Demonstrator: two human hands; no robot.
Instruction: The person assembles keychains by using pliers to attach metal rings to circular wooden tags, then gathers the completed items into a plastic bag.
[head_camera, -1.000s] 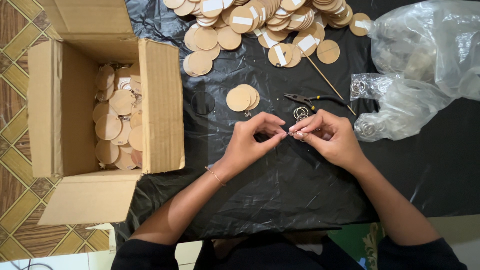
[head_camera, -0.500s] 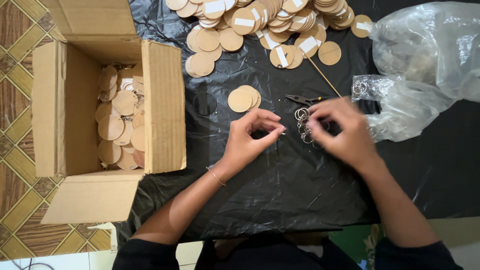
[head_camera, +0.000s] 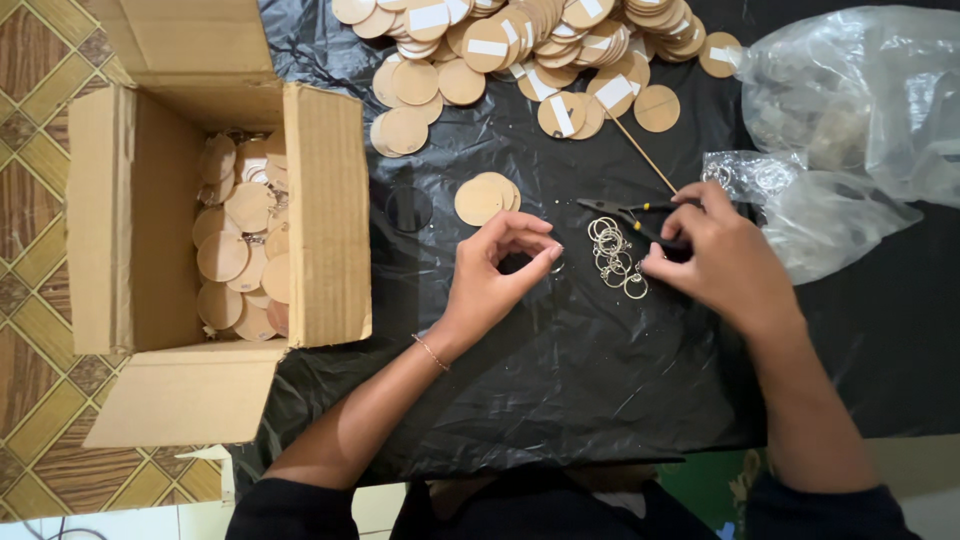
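Note:
My left hand (head_camera: 495, 275) hovers over the black sheet with thumb and fingers curled into a pinch; a small metal ring (head_camera: 556, 266) shows at the fingertips. My right hand (head_camera: 720, 255) lies over the handles of the dark pliers (head_camera: 612, 209), thumb and fingers closing around them, fingertips beside a small heap of metal key rings (head_camera: 612, 250). A short stack of round wooden discs (head_camera: 486, 198) sits just beyond my left hand.
An open cardboard box (head_camera: 325, 215) at left holds several wooden discs with rings. A big pile of discs (head_camera: 520, 50), some with white labels, lies at the top. A thin wooden stick (head_camera: 645, 155) and clear plastic bags (head_camera: 850, 120) are at right. Black plastic sheet (head_camera: 560, 400) covers the floor.
My hands, joined a second ago over a small piece, have separated. The right hand moved right onto the rings and pliers; the left hand stays put, still pinched.

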